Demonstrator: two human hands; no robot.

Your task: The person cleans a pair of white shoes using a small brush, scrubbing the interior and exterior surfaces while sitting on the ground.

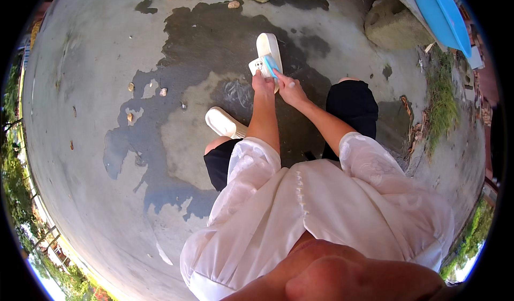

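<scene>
A white slide sandal [268,44] lies in front of me on wet concrete, its toe end pointing away. My left hand [263,83] grips its strap, which carries a small dark printed design. In my right hand [292,91] is a light-blue scrubbing brush [271,65], pressed against the right side of the strap. White foam clings to the back of that hand. A second white slide sandal [221,123] rests on the ground to the left, partly hidden behind my left forearm and knee.
Dark water [192,32] spreads over the concrete floor [88,80], with soap suds [237,94] left of the sandal. Concrete blocks [395,26] stand at the upper right, near a blue plastic basin [439,13]. Small stones [163,92] and a grass patch [441,96] lie around.
</scene>
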